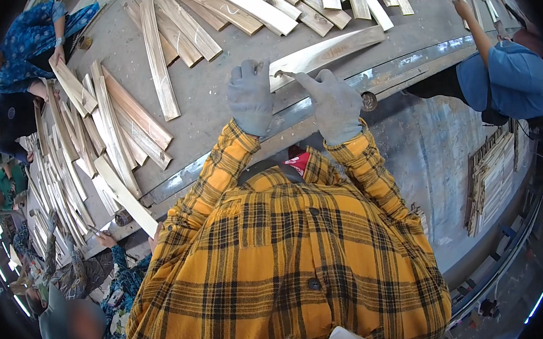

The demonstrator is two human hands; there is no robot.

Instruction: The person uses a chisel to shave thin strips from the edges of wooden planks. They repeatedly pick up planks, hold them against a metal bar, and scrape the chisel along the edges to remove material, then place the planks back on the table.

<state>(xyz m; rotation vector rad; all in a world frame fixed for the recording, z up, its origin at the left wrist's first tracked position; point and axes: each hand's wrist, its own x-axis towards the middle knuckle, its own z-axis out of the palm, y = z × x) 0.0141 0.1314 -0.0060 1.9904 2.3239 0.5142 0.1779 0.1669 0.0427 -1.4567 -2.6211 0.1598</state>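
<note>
My left hand, in a grey glove, is closed at the left end of a pale wooden board, its fingers curled over that end. The board lies slantwise along the near side of the grey table, with a brownish patch toward its right part. My right hand, also gloved in grey, is closed, the index finger and thumb toward the board. From its fingertips a small, thin dark piece reaches over the board's left part; it looks like a small tool, but its kind is unclear.
Many loose boards lie across the far side of the table, and more are piled at the left. A metal strip runs along the near edge. Several people work around; a person in blue stands at the right.
</note>
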